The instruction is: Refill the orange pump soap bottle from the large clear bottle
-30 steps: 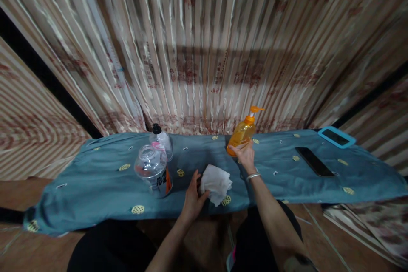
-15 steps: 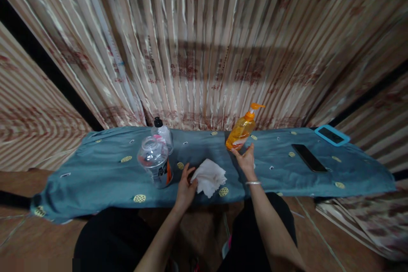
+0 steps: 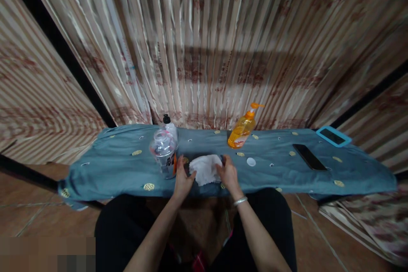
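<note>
White tissue [image 3: 205,168] lies at the centre of the frame, near the front edge of a worktop [image 3: 111,170] draped in blue-grey cloth with small yellow discs on it. Both hands are on it: the left hand [image 3: 182,176] pinches its left edge between thumb and fingers, the right hand [image 3: 228,173] rests curled on its right edge, so the sheet looks spread between the two, each grip narrow and closed on the tissue; the fingertips on the far side of the right hand are hidden by the hand itself, so how firmly it holds cannot be told. A bangle [image 3: 240,200] sits on the right wrist. Just left of the left hand stands a clear jar [image 3: 164,155] with an orange and black label, and directly behind it a smaller bottle [image 3: 170,127] with a black cap, partly covered by the jar. Right of centre, toward the back edge, an orange pump bottle [image 3: 241,129] stands apart from both hands, within easy reach, its nozzle pointing right. A small white disc [image 3: 251,161] lies on the cloth between the pump bottle and the right hand; what it is cannot be made out. Far right, a dark phone [image 3: 308,157] lies flat, and beyond it a device in a blue case [image 3: 333,136] sits near the corner. Striped curtain [image 3: 204,42] fills the upper frame and hides whatever is behind the worktop. The lower left corner is blurred out, and the cloth conceals the worktop's own surface and legs.
</note>
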### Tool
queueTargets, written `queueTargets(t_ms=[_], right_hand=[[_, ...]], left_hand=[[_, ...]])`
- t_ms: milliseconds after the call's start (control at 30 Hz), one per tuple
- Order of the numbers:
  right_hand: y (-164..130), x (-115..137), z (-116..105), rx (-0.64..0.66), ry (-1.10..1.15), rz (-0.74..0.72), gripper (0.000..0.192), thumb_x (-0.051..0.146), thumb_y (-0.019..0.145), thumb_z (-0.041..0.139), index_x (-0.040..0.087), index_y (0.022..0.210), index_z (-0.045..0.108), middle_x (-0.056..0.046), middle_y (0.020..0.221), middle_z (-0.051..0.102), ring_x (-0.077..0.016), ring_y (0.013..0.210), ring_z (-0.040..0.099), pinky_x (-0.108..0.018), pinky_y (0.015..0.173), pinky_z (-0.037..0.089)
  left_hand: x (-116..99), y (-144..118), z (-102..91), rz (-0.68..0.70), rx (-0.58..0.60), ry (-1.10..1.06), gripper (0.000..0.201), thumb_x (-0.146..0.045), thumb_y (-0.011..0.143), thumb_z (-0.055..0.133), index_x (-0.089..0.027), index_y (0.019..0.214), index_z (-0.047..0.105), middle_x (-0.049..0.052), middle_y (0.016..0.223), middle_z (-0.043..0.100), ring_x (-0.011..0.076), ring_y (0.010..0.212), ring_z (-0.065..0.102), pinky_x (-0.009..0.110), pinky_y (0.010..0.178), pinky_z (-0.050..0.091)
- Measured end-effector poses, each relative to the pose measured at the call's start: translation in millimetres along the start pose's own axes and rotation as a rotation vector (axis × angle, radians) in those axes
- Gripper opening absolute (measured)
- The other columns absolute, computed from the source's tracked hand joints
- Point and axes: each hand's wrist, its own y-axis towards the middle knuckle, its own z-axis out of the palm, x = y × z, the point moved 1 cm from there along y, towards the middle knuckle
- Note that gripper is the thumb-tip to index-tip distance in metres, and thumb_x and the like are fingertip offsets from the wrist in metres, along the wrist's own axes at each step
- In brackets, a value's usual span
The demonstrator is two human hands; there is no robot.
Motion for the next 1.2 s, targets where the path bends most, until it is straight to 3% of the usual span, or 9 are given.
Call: queueTargets(t_ms=[67, 167, 233, 367, 767, 833, 933, 1100, 1200], right_hand=[[-5, 5, -3, -0.025, -0.029, -0.065, 0.043, 0.028, 0.097, 0.06, 0.017, 0.138, 0.051, -0.014, 0.141, 0.057, -0.0292, 0.129, 0.056, -0.053, 0.104, 0.051], [-18, 20, 5, 0.026, -0.075, -0.185, 0.043, 0.022, 0.097, 0.059, 0.018, 0.14, 0.051, -0.013, 0.145, 0.054, -0.0294, 0.136, 0.05, -0.055, 0.11, 0.046], [-27, 29, 14, 0.08, -0.118, -0.235, 0.04, 0.02, 0.096, 0.061, 0.018, 0.135, 0.056, -0.012, 0.143, 0.057, -0.0296, 0.136, 0.051, -0.055, 0.11, 0.046], [-37, 36, 24, 0.111, -0.198, -0.233, 0.038, 0.024, 0.098, 0.059, 0.016, 0.135, 0.057, -0.014, 0.146, 0.055, -0.0315, 0.142, 0.045, -0.058, 0.113, 0.041], [-31, 42, 19, 0.132, -0.113, -0.16, 0.04, 0.025, 0.096, 0.061, 0.018, 0.135, 0.056, -0.014, 0.145, 0.055, -0.0322, 0.139, 0.047, -0.061, 0.114, 0.037], [-16, 55, 15, 0.11, -0.052, -0.143, 0.046, 0.028, 0.096, 0.061, 0.018, 0.14, 0.052, -0.015, 0.146, 0.053, -0.0337, 0.139, 0.047, -0.065, 0.115, 0.033], [27, 92, 11, 0.104, 0.092, -0.187, 0.054, 0.036, 0.097, 0.059, 0.018, 0.145, 0.045, -0.016, 0.154, 0.046, -0.0328, 0.144, 0.041, -0.06, 0.116, 0.034], [115, 163, 17, 0.168, 0.298, -0.224, 0.055, 0.044, 0.09, 0.069, 0.02, 0.137, 0.054, -0.013, 0.151, 0.049, -0.033, 0.14, 0.045, -0.059, 0.113, 0.039], [148, 190, 32, 0.233, 0.361, -0.238, 0.051, 0.043, 0.09, 0.07, 0.019, 0.133, 0.057, -0.013, 0.145, 0.055, -0.0305, 0.131, 0.054, -0.057, 0.109, 0.044]], left_hand=[[-8, -8, 2.3, 0.191, 0.041, 0.156, 0.067, -0.02, 0.086, 0.059, -0.017, 0.149, 0.038, 0.019, 0.161, 0.035, 0.0346, 0.151, 0.032, 0.059, 0.121, 0.033], [-15, -20, 12.8, 0.367, 0.282, 0.336, 0.048, -0.015, 0.092, 0.048, -0.018, 0.14, 0.051, 0.015, 0.153, 0.05, 0.0304, 0.15, 0.036, 0.057, 0.12, 0.035], [-14, -25, 16.8, 0.368, 0.381, 0.465, 0.044, -0.017, 0.093, 0.049, -0.015, 0.137, 0.055, 0.017, 0.148, 0.055, 0.0313, 0.147, 0.04, 0.057, 0.117, 0.039], [-10, -27, 13.0, 0.394, 0.439, 0.615, 0.043, -0.024, 0.095, 0.052, -0.014, 0.137, 0.055, 0.017, 0.147, 0.056, 0.0317, 0.147, 0.041, 0.055, 0.117, 0.04], [-15, -36, 3.0, 0.392, 0.501, 0.63, 0.052, -0.025, 0.094, 0.056, -0.014, 0.145, 0.048, 0.018, 0.156, 0.047, 0.0329, 0.151, 0.035, 0.057, 0.121, 0.035], [-16, -36, 2.2, 0.383, 0.505, 0.643, 0.056, -0.025, 0.093, 0.058, -0.012, 0.146, 0.046, 0.018, 0.157, 0.045, 0.0335, 0.151, 0.034, 0.057, 0.122, 0.034], [-20, -36, 1.1, 0.358, 0.541, 0.663, 0.057, -0.024, 0.093, 0.059, -0.011, 0.147, 0.046, 0.019, 0.157, 0.044, 0.0351, 0.151, 0.033, 0.057, 0.122, 0.033], [-21, -35, -0.3, 0.34, 0.58, 0.666, 0.058, -0.022, 0.092, 0.059, -0.011, 0.147, 0.046, 0.019, 0.159, 0.04, 0.0351, 0.153, 0.029, 0.058, 0.123, 0.031], [-19, -36, -1.0, 0.346, 0.574, 0.667, 0.058, -0.023, 0.091, 0.061, -0.017, 0.147, 0.047, 0.017, 0.16, 0.041, 0.0358, 0.153, 0.029, 0.059, 0.122, 0.032]])
